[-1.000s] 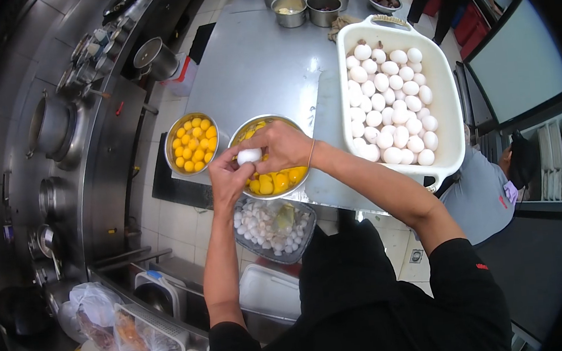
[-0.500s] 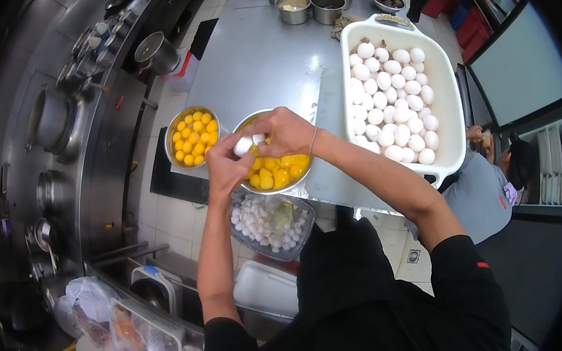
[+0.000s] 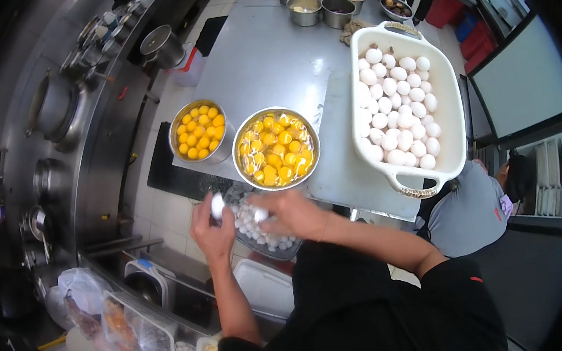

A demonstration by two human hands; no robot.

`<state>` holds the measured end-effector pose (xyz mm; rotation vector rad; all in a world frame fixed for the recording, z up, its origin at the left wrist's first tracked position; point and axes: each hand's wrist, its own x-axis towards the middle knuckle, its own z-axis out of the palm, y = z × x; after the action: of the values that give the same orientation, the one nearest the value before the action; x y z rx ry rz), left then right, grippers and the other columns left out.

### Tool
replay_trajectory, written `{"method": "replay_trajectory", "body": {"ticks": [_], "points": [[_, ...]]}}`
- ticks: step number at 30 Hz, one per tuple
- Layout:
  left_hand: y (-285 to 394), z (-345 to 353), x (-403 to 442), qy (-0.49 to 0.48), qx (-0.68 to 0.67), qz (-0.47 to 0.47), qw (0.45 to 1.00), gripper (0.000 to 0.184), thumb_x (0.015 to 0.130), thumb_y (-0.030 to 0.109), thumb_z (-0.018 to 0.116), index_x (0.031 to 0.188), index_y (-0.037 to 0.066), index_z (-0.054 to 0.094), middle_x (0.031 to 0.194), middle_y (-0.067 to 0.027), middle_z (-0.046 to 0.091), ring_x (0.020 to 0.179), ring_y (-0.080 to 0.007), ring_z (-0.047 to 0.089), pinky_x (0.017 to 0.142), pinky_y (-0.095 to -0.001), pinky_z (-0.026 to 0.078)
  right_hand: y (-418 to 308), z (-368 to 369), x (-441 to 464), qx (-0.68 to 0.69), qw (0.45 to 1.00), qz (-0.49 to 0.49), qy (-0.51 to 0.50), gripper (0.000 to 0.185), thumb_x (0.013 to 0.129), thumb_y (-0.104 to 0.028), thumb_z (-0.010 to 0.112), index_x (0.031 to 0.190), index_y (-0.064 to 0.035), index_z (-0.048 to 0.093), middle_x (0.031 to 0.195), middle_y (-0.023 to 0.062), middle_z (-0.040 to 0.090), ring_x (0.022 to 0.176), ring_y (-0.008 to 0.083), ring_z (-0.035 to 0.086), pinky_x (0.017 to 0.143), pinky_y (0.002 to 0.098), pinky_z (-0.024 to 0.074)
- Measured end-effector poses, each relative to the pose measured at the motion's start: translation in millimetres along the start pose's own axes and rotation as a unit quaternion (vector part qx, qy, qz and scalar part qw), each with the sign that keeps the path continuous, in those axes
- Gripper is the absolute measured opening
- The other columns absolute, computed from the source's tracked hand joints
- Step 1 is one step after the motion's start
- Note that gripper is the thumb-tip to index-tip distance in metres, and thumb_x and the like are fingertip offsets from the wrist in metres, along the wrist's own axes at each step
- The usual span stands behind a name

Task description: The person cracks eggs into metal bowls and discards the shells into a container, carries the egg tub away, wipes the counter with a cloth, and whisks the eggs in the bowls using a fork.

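My left hand pinches a piece of white eggshell between thumb and fingers. Blurred by motion, my right hand has another white eggshell piece at its fingertips. Both hands are over a dark bin of discarded shells below the table edge. Just beyond them, a round metal bowl holds several yellow yolks in clear egg white. To its left stands a metal pot with more whole yolks.
A large white tub of whole white eggs sits on the right of the steel table. Several metal containers line the far end. At right, a person in a grey shirt bends down. A stove counter runs along the left.
Both hands have come down from above the yolk bowl to the shell bin, each with a piece of eggshell. The bowl's yolks are now in full view.
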<state>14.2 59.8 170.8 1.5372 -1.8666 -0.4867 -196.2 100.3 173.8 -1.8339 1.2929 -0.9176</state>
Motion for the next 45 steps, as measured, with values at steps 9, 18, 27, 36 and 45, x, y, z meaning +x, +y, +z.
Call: {"method": "replay_trajectory", "body": {"ticks": [9,18,27,36,45], "points": [[-43,37,-69,-0.078,-0.051,-0.08,0.992,0.028,0.082,0.003,0.064,0.108,-0.004,0.067,0.098,-0.0123,0.068,0.086,-0.0189,0.065,0.08,-0.0278,0.051,-3,-9,-46,-0.041,0.993,-0.077,0.08,0.025,0.076,-0.016,0.076,0.097,-0.0039,0.069,0.113,0.0162,0.066,0.109,0.0321,0.062,0.089,0.0395,0.0527],[163,141,-32,-0.151,-0.288,-0.035,0.945,0.044,0.089,0.001,0.064,0.132,-0.003,0.053,0.104,-0.0073,0.063,0.079,-0.0118,0.058,0.071,-0.023,0.047,45,-228,-161,-0.353,0.768,0.115,0.522,0.044,0.077,-0.003,0.063,0.119,-0.0024,0.052,0.119,0.0249,0.052,0.109,0.042,0.051,0.091,0.0465,0.0459],[218,234,37,-0.153,-0.126,-0.121,0.973,0.044,0.088,0.013,0.065,0.125,-0.009,0.054,0.108,-0.0161,0.065,0.088,-0.0238,0.062,0.08,-0.0333,0.05,198,-299,-207,0.166,0.83,0.327,0.421,0.062,0.071,-0.005,0.061,0.129,-0.0017,0.04,0.104,0.0282,0.062,0.101,0.0458,0.06,0.089,0.0485,0.0485],[255,230,33,-0.173,-0.068,-0.185,0.965,0.041,0.069,0.001,0.061,0.109,-0.01,0.062,0.096,-0.0148,0.067,0.082,-0.0249,0.062,0.077,-0.0334,0.049,225,-333,-198,0.196,0.844,0.245,0.435,0.039,0.066,-0.006,0.058,0.105,-0.0001,0.054,0.098,0.0295,0.063,0.095,0.0499,0.059,0.086,0.0504,0.0484],[293,213,7,-0.15,-0.324,-0.259,0.898,0.042,0.066,-0.003,0.055,0.107,-0.013,0.062,0.093,-0.0136,0.067,0.077,-0.0209,0.063,0.074,-0.0273,0.05,172,-388,-227,0.282,0.854,0.274,0.341,0.058,0.064,0.001,0.058,0.122,0.005,0.056,0.11,0.0123,0.064,0.103,0.0226,0.061,0.094,0.032,0.0473]]}}
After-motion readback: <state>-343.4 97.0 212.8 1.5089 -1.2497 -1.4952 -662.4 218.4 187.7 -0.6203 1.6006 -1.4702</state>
